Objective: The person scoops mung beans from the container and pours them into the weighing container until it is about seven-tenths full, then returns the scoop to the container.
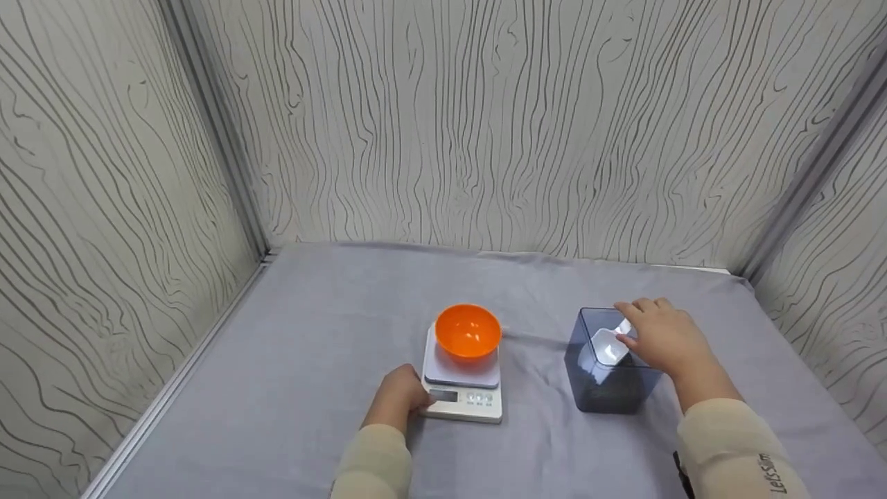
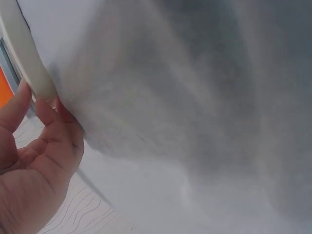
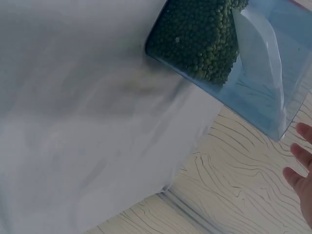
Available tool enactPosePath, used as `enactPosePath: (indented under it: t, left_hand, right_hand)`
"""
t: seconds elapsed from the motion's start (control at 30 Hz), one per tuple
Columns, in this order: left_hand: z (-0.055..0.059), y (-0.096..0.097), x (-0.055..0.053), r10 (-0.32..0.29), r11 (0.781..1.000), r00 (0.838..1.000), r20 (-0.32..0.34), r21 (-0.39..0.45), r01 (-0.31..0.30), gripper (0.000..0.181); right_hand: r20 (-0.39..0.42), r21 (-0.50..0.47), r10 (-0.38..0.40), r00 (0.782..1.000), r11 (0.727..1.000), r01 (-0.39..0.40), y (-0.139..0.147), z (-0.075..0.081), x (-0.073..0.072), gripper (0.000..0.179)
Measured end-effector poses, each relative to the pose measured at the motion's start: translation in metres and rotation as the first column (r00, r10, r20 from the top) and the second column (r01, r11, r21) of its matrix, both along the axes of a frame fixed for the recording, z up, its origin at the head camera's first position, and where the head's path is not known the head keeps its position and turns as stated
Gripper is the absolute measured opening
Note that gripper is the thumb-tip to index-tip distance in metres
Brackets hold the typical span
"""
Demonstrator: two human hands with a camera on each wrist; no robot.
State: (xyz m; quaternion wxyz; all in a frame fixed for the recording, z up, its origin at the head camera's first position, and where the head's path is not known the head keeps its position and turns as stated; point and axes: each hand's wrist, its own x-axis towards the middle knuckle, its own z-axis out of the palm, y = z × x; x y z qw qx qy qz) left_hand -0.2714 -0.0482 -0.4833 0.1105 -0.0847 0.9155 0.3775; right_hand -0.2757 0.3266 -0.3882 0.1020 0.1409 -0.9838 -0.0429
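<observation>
A white kitchen scale (image 1: 443, 410) lies on the cloth, with an orange bowl (image 1: 468, 333) on its platform. My left hand (image 1: 404, 389) pinches the scale's left side near the display; in the left wrist view thumb and fingers meet its edge. To the right stands a clear bluish container (image 1: 613, 398) with small green beans (image 3: 195, 44) in its lower part. A white scoop (image 1: 610, 348) leans inside, its handle toward the rim. Over the container's right side is my right hand (image 1: 666, 337), its thumb near the handle. The right wrist view shows fingers spread beside the rim.
A grey cloth (image 1: 332, 319) with some wrinkles covers the table. Wood-patterned panels (image 1: 429, 125) stand behind and at both sides, with grey metal posts (image 1: 215, 132) at the corners. A stretch of cloth lies between scale and container.
</observation>
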Motion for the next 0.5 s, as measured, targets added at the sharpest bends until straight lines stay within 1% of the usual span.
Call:
enactPosePath:
  t: [0.1, 0.17, 0.27, 0.33, 0.5]
  left_hand:
    - [0.0012, -0.0006, -0.0007, 0.002, 1.000, 1.000, 0.011, 0.013, -0.002, 0.030]
    - [0.0020, -0.0011, -0.0010, 0.003, 1.000, 1.000, 0.019, 0.019, -0.004, 0.030]
    - [0.0019, -0.0021, -0.0015, 0.003, 1.000, 1.000, 0.026, 0.013, -0.004, 0.030]
    - [0.0012, -0.0024, -0.0017, 0.005, 1.000, 0.999, 0.035, 0.011, -0.005, 0.031]
    - [-0.0025, -0.0026, -0.0032, 0.000, 1.000, 0.999, 0.055, 0.018, -0.001, 0.033]
  right_hand:
    - [-0.023, 0.052, 0.045, 0.999, 0.998, -0.044, -0.0045, 0.0005, -0.0023, 0.034]
    - [-0.020, 0.076, 0.067, 0.998, 0.995, -0.065, -0.0066, 0.0001, -0.0036, 0.028]
    - [-0.003, 0.118, 0.081, 0.997, 0.990, -0.080, -0.0082, -0.0022, -0.0046, 0.029]
    - [0.015, 0.143, 0.074, 0.997, 0.987, -0.076, -0.0086, -0.0040, -0.0051, 0.031]
    - [0.004, 0.213, 0.089, 0.996, 0.973, -0.088, -0.0089, -0.0077, -0.0055, 0.018]
